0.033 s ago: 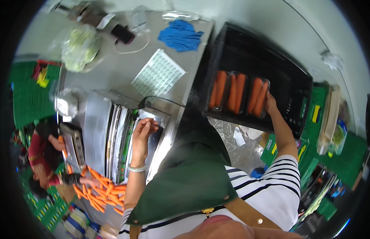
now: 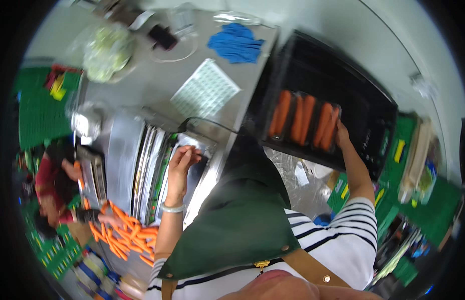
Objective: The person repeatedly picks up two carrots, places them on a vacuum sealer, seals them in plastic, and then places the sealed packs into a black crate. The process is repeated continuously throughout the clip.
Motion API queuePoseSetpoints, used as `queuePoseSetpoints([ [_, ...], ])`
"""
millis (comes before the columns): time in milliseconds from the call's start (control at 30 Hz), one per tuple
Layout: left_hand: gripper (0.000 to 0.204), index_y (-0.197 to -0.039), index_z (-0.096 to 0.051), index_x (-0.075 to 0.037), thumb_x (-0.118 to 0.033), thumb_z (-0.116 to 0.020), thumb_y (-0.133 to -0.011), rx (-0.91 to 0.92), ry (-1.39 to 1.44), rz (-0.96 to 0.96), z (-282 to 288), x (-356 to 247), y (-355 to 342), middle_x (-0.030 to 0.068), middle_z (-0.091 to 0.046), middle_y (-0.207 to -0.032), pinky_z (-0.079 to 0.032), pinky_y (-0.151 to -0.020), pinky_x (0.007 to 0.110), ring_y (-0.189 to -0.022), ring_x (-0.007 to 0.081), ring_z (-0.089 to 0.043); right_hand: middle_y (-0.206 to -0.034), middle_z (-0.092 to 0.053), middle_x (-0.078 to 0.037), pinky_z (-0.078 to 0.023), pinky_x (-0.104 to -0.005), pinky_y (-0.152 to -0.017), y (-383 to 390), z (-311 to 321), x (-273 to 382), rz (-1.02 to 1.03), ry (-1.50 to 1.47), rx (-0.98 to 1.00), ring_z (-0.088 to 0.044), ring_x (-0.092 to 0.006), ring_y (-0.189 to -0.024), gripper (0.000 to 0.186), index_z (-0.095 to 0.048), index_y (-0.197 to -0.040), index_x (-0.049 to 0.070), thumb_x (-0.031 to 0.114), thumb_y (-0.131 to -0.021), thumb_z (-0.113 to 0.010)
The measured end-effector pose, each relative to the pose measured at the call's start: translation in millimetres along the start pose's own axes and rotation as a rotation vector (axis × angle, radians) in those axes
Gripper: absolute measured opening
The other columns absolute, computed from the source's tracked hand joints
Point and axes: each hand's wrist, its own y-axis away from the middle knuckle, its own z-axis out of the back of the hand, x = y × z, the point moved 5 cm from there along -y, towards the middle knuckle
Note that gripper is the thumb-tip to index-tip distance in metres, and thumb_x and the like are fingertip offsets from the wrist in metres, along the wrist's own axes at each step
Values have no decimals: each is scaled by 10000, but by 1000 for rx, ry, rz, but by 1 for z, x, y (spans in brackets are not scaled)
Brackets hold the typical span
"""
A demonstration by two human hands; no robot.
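My right hand [image 2: 342, 136] reaches into a black crate [image 2: 361, 102] and grips the outer side of a clear-wrapped carrot pack [image 2: 325, 126]. Two similar packs, the middle carrot pack [image 2: 302, 119] and the left carrot pack [image 2: 280, 115], lie beside it in a row. Over the right end of a metal wrapping machine [image 2: 126, 162] hovers my left hand [image 2: 179, 167]. Its fingers are loosely bent and slightly apart, and I see nothing in them. A bracelet [image 2: 172, 207] circles that wrist.
On the steel table [image 2: 147, 92] lie a label sheet [image 2: 206, 90], a blue cloth [image 2: 236, 44], a phone [image 2: 162, 37] and bagged greens [image 2: 108, 52]. Loose carrots [image 2: 123, 235] are heaped past the machine, near a co-worker's hand [image 2: 111, 220]. Green crates [image 2: 40, 115] stand at both sides.
My right hand has shifted the gripped carrot pack left within the crate, closer to the middle pack. My left hand stays over the machine. The whole view has shifted slightly.
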Motion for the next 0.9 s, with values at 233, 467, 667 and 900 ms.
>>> queuePoseSetpoints([
  [233, 221, -1165, -615, -46, -219, -578, -1033, -36, 38, -30, 28, 16, 2, 68, -679, -1067, -514, -909, 308, -975, 162, -646, -1250, -600, -290, -467, -474, -992, -60, 62, -22, 316, 1232, -253, -587, -434, -1137, 529, -517, -1372, -47, 335, -1009, -559],
  [467, 242, -1188, -613, -21, -204, -582, -1033, -246, 74, -224, 131, 41, 101, 73, -665, -1112, -513, -908, 300, -985, 141, -630, -1193, -636, -169, -536, -333, -854, 93, -247, 152, 787, 698, -87, -644, -263, -1061, 280, -594, -1253, -18, 144, -1038, -517],
  [667, 330, -1298, -553, -26, -176, -602, -1008, -1046, 76, -337, 275, 142, 241, 80, -639, -1189, -501, -904, 294, -1004, 148, -616, -1052, -663, -129, -515, -326, -831, 263, -474, 104, 1154, 1098, 717, -641, -238, -941, 153, -637, -1092, -4, 71, -986, -557],
  [900, 865, -1494, -293, 87, -359, -735, -899, -1977, -22, 327, 347, 385, 439, 297, -402, -1479, -386, -1116, 466, -1349, 431, -436, -1097, -675, -138, -516, -345, -891, 463, -610, -74, 852, 1192, 1652, -668, -270, -996, 145, -654, -1070, -13, 19, -936, -611],
])
